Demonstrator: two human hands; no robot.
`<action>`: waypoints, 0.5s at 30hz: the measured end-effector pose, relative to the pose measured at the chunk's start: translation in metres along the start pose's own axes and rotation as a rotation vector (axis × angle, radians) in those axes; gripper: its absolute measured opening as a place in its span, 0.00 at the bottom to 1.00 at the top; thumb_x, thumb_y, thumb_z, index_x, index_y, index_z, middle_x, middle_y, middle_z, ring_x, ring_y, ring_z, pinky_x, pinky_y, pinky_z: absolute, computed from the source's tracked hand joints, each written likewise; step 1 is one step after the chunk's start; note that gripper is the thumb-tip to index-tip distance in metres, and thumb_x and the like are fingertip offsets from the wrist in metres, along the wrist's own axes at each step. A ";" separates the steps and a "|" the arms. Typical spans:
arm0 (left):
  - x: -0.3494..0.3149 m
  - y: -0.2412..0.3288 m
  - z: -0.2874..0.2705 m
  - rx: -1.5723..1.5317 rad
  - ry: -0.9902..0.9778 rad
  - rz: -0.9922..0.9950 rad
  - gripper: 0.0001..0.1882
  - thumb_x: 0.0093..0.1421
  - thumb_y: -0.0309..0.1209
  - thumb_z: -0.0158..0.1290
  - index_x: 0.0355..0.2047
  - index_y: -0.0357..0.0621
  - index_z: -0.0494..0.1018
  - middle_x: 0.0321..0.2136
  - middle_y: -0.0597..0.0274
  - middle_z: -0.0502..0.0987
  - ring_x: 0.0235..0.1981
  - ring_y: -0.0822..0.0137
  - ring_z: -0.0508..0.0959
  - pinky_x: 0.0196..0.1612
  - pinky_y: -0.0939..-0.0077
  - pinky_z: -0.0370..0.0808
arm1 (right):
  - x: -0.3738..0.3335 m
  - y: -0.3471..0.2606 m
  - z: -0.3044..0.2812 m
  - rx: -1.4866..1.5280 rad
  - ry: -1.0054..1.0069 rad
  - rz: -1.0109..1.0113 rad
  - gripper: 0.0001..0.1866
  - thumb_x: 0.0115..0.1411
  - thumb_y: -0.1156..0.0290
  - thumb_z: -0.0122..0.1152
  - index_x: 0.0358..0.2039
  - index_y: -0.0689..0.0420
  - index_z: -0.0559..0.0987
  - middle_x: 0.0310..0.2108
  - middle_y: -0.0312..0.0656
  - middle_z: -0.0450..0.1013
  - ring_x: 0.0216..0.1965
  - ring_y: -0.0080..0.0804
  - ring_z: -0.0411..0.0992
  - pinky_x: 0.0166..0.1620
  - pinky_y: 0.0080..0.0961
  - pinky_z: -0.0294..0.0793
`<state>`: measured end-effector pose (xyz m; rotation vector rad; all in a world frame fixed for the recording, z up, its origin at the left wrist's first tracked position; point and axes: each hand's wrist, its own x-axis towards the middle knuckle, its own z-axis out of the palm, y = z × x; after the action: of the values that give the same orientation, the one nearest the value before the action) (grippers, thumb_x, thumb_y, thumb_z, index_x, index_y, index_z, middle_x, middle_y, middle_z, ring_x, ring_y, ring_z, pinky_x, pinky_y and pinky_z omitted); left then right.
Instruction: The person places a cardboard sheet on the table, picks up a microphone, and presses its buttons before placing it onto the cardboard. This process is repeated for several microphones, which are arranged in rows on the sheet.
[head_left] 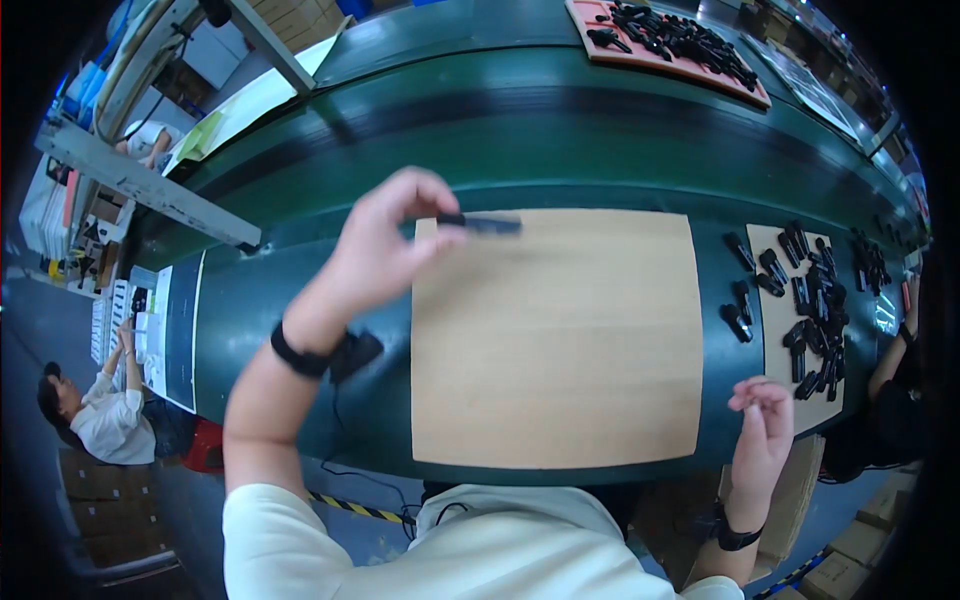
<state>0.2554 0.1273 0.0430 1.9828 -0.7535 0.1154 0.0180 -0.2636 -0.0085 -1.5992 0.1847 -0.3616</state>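
My left hand [385,240] is raised over the upper left corner of a tan cardboard sheet [560,340]. Between its thumb and fingers it pinches one end of a slim black piece [490,225], which points right and is smeared by motion. My right hand [765,412] hovers beside the sheet's lower right side, fingers curled in toward the thumb, with nothing visible in them. Just beyond it, several short black pieces with rounded ends [736,322] lie on the green table. More of them crowd a second cardboard piece [825,405] at the right.
A pink tray [680,85] heaped with black parts stands at the far right on the green work surface [450,130]. A grey metal frame [150,185] rises at the left. One person [110,420] sits at the left; another's arm [890,360] shows at the right edge.
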 end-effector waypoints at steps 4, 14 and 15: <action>-0.089 0.058 0.027 -0.140 -0.045 0.048 0.16 0.49 0.20 0.66 0.37 0.37 0.73 0.35 0.57 0.79 0.38 0.64 0.80 0.45 0.72 0.76 | -0.020 -0.044 0.070 -0.144 -0.461 -0.285 0.19 0.58 0.73 0.62 0.50 0.60 0.71 0.49 0.51 0.71 0.41 0.32 0.70 0.46 0.27 0.71; -0.154 0.084 0.084 -0.363 0.056 0.031 0.16 0.49 0.22 0.67 0.37 0.37 0.74 0.36 0.54 0.81 0.38 0.60 0.82 0.44 0.69 0.78 | -0.026 -0.032 0.148 -0.267 -0.528 -0.482 0.21 0.47 0.78 0.72 0.44 0.62 0.78 0.34 0.44 0.77 0.31 0.35 0.72 0.34 0.28 0.71; -0.157 0.084 0.085 -0.354 0.067 0.022 0.16 0.50 0.23 0.68 0.37 0.37 0.74 0.36 0.54 0.81 0.38 0.59 0.82 0.44 0.69 0.78 | -0.028 -0.030 0.148 -0.253 -0.530 -0.491 0.20 0.47 0.78 0.72 0.42 0.61 0.78 0.32 0.43 0.77 0.29 0.35 0.72 0.33 0.28 0.70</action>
<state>0.0638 0.1011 0.0036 1.6270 -0.7002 0.0563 0.0395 -0.1137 0.0137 -1.9277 -0.5975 -0.2818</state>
